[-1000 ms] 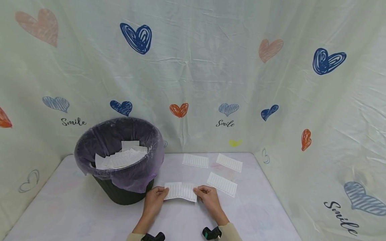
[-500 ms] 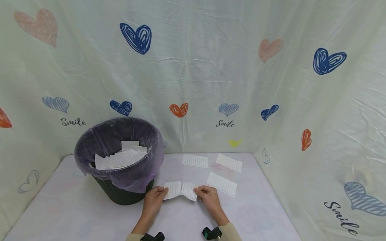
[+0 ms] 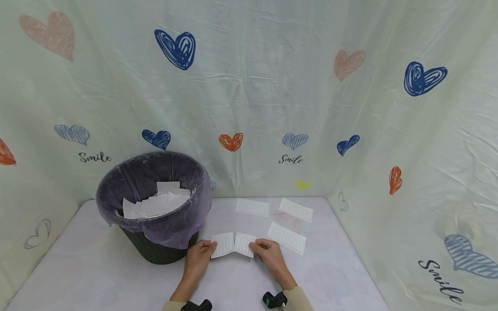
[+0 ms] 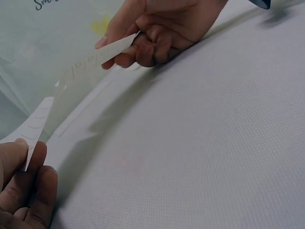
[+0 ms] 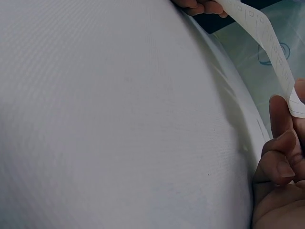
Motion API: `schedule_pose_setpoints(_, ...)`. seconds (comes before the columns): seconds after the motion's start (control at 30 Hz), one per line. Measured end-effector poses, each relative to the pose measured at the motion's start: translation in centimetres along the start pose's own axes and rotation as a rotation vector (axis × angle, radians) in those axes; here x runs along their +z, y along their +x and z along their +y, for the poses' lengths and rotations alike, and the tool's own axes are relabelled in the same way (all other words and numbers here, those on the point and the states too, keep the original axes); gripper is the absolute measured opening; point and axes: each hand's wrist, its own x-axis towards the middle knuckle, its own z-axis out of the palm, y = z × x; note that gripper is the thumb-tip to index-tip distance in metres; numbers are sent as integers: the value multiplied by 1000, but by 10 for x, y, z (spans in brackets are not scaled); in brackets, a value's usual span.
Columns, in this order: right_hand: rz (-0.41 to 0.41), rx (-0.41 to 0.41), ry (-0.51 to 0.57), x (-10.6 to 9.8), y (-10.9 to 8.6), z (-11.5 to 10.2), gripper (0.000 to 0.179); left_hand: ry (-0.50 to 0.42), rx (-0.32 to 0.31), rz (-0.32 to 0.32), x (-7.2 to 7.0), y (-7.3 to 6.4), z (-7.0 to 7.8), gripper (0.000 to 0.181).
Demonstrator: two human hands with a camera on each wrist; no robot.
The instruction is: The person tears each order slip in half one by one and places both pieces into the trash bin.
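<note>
While both hands work over the near middle of the table, a white paper slip spans between them, raised off the cloth. Left hand: thumb and forefinger pinch the slip's left end, other fingers curled. Right hand: same pinch on the right end, remaining fingers folded under. A notch divides the slip mid-length at its far edge; the two halves meet at the near edge, bent up there. Parallel lines run across its printed face; small marks between them, too fine to read. From the right wrist, a row of little squares shows on the strip.

Three more ruled slips lie flat to the right: far left slip, far right slip, near slip just beyond the right hand. Their print is likewise illegible.

Left side: dark bin, purple liner folded over its rim, white papers heaped inside.

Readable writing: "Smile" in black script on the backdrop, three times: far left above the bin, far middle right, and large, slanting, on the right side. Hearts in blue, orange and pink surround it.
</note>
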Motion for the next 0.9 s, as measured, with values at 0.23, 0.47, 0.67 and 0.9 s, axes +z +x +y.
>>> schedule_pose_setpoints(0.23,-27,22,0,0,0,-2,32,-1,24,12,0,0,0,26)
schedule_pose_setpoints(0.47,-32,25,12,-1,-1,-2,32,-6,25,4,0,-1,0,27)
schedule_pose_setpoints(0.67,-21,31,24,-2,0,-1,26,-8,38,5,1,0,-2,26)
schedule_pose_setpoints(0.9,-19,8,22,-2,1,1,22,-15,33,5,0,0,-3,26)
